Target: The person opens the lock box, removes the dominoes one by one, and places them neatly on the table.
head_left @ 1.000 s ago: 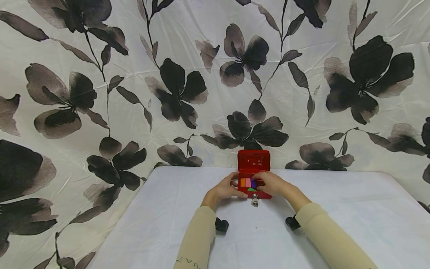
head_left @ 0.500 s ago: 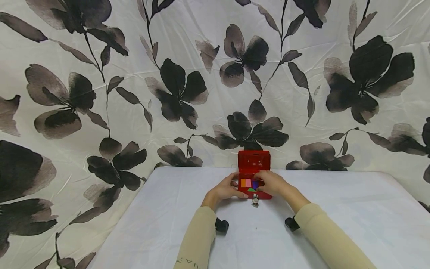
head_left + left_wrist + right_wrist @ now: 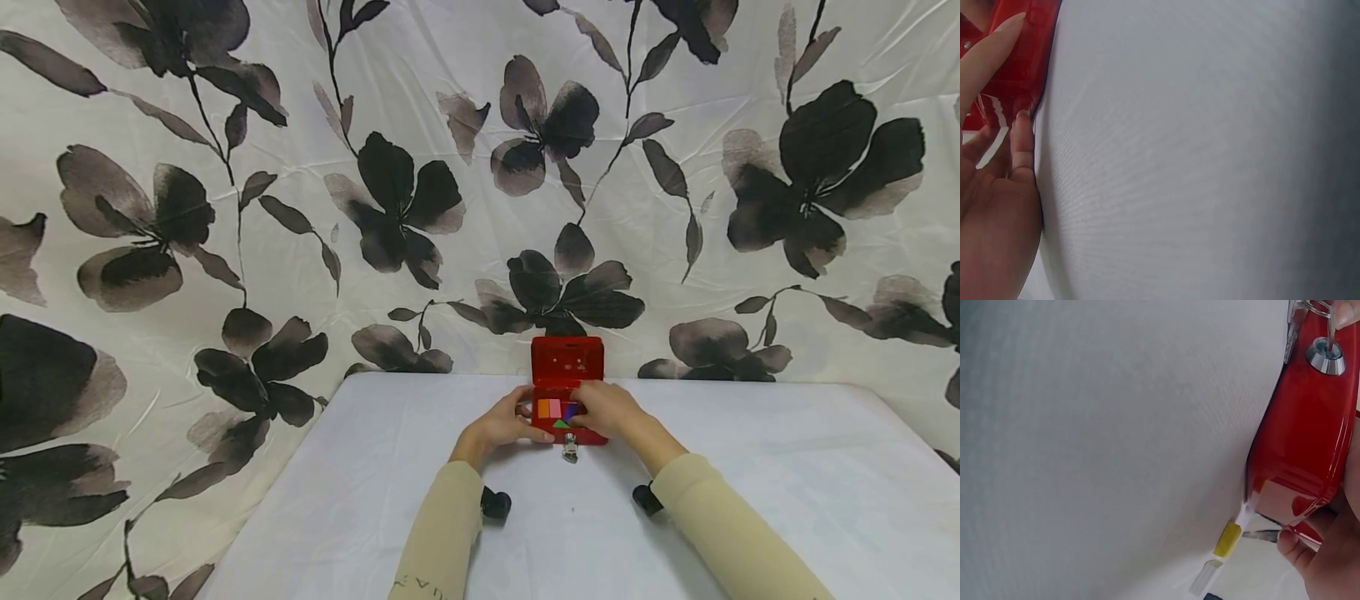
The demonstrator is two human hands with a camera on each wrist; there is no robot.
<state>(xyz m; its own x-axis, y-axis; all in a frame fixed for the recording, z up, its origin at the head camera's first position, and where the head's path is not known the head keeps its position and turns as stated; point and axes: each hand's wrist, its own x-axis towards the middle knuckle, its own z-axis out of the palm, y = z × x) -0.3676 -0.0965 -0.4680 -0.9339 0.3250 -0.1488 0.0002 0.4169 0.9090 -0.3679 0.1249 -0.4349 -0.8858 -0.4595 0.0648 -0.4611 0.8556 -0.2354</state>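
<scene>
A red metal cash box (image 3: 582,437) stands with its lid raised near the table's far edge. Its front has a lock with a key (image 3: 1329,353). My left hand (image 3: 501,419) grips the box's left side, thumb on the front and fingers along the side. Inside lie an orange block (image 3: 543,408), a pink block (image 3: 555,408), a green triangular block (image 3: 561,424) and a tilted blue block (image 3: 571,412). My right hand (image 3: 606,408) reaches over the right side with curled fingers at the blue block; its fingertips are partly hidden. One right finger stays outside the box.
A yellow block (image 3: 1227,539) and a white piece (image 3: 1205,578) lie beyond the right hand in the right wrist view. The white-covered table (image 3: 570,533) meets a floral cloth backdrop (image 3: 420,83). Black wrist devices (image 3: 496,503) sit under both sleeves.
My right hand has shifted slightly to the right, and the blue block has turned from straight to tilted, away from the pink one. The left hand and the box stay in place.
</scene>
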